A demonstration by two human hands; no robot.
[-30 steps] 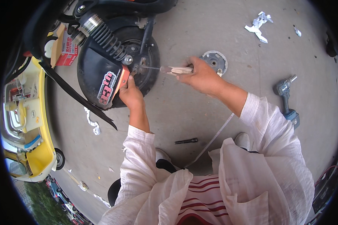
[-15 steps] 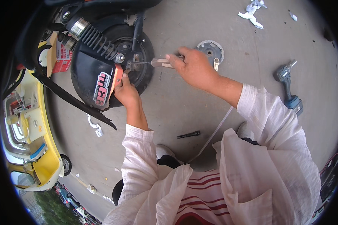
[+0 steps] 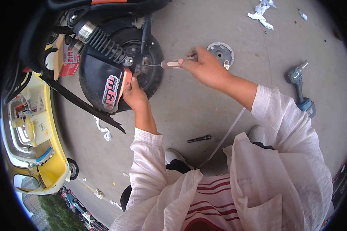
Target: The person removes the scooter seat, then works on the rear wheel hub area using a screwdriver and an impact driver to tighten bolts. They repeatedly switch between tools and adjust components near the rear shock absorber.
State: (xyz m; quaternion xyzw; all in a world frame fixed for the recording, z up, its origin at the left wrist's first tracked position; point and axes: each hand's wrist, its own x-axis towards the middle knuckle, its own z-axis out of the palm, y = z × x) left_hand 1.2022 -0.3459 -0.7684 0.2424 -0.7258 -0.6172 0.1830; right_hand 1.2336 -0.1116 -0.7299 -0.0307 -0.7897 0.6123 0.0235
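Observation:
My right hand is wrapped round the pale handle of a screwdriver, some of its fingers blurred. The thin shaft points left, its tip by a small metal bracket near the hub of a scooter's wheel. My left hand grips the edge of the black mudguard, with the thumb on top by an orange-red strip; its other fingers are mostly hidden beneath. Above the mudguard runs a coil-spring shock absorber. Just beyond my right hand, a round brake plate lies on the ground.
A cordless impact wrench lies at the right. Near my shoes are a black rod-like tool and a pale strip. Crumpled white paper is at the far right. A red carton and a yellow vehicle stand left.
The whole view has shifted slightly, so the scene sits a little further right. Both hands keep their holds, and the screwdriver's tip stays by the hub.

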